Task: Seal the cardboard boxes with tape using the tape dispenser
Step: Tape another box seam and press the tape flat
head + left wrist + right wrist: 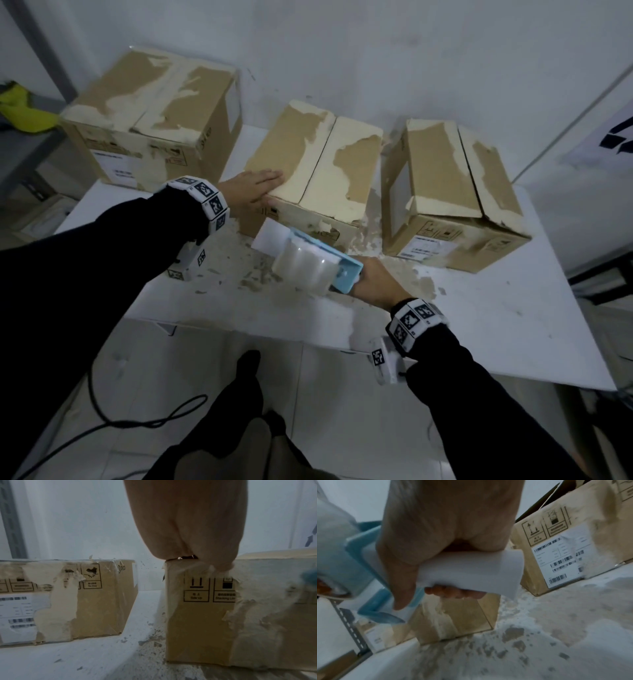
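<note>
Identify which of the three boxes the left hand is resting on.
The middle box: the left hand lies flat on its near-left top corner; the other two go untouched.

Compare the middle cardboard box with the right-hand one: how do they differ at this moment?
The middle box has its top flaps lying flat and nearly meeting; the right box has a side flap standing open, with a dark gap showing in the right wrist view. The left hand rests flat on the middle box; nothing touches the right box. The tape dispenser, gripped by the right hand, is at the middle box's front. Both are brown and heavily scuffed.
</note>
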